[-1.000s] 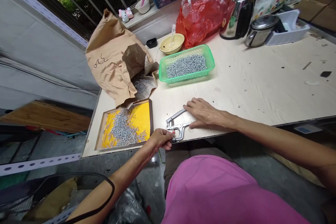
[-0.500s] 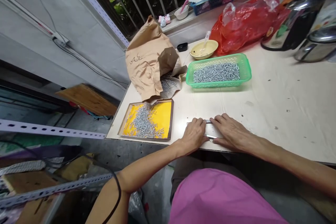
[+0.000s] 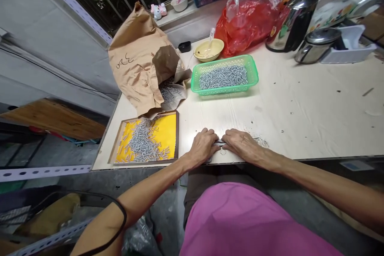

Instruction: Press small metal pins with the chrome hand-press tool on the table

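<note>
At the front edge of the table, my left hand [image 3: 203, 145] is closed round one end of some thin grey metal strips [image 3: 220, 143]. My right hand [image 3: 240, 144] grips their other end, fingers bent over the top and thumb at the near side. Only a short middle stretch shows between the hands, so the full shape is hidden. To the left lies a shallow tray [image 3: 177, 136] with a yellow bottom, holding a heap of small silvery metal pins [image 3: 144, 142]. Beyond my hands stands a green plastic basket [image 3: 225, 91] filled with similar pins.
A torn brown paper bag [image 3: 135, 64] with more pins leans behind the tray. Further back are a yellow bowl [image 3: 208, 52], a black dish [image 3: 184, 47] and a red plastic bag [image 3: 244, 28]. A kettle [image 3: 295, 20] and a metal pot [image 3: 318, 46] stand back right.
My hands have drawn closer together. The two strips, parted by a gap before, now lie against each other between my fingers. The camera view has turned to the right.
</note>
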Demonstrator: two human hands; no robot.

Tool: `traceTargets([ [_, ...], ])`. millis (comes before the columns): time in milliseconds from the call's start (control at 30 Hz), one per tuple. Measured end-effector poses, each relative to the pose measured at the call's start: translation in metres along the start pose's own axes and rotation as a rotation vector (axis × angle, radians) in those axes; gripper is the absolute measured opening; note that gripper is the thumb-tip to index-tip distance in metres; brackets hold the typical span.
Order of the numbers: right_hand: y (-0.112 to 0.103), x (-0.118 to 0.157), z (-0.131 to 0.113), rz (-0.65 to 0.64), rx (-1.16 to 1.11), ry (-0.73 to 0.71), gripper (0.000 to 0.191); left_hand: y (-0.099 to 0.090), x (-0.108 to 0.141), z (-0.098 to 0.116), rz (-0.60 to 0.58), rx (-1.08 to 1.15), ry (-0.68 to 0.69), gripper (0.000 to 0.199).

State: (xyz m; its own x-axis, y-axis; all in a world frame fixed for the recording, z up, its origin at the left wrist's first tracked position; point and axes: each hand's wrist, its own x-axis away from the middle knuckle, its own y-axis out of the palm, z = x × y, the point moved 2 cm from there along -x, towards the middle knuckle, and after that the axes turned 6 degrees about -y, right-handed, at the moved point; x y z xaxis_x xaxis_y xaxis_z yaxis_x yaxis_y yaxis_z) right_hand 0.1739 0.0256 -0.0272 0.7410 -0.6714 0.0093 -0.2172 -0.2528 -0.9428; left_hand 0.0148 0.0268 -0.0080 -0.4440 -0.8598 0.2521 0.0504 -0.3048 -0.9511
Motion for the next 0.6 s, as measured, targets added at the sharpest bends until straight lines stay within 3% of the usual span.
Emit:
traceTargets([
  [100,-0.01,0.002,-0.003,0.023,0.017,0.004,0.014,0.0,0.003,0.0,0.027,0.006,-0.017,0.028],
  [233,-0.029,0.006,0.004,0.032,-0.017,-0.058,0.043,0.006,0.025,0.011,0.2,0.11,-0.057,0.044],
  [400,-0.023,0.001,0.022,0.103,-0.093,-0.077,0.027,0.032,0.052,0.045,0.326,0.207,-0.007,0.041],
  [600,-0.011,-0.026,0.037,0.11,0.006,-0.022,0.021,0.049,0.049,0.063,0.321,0.242,0.042,0.037],
])
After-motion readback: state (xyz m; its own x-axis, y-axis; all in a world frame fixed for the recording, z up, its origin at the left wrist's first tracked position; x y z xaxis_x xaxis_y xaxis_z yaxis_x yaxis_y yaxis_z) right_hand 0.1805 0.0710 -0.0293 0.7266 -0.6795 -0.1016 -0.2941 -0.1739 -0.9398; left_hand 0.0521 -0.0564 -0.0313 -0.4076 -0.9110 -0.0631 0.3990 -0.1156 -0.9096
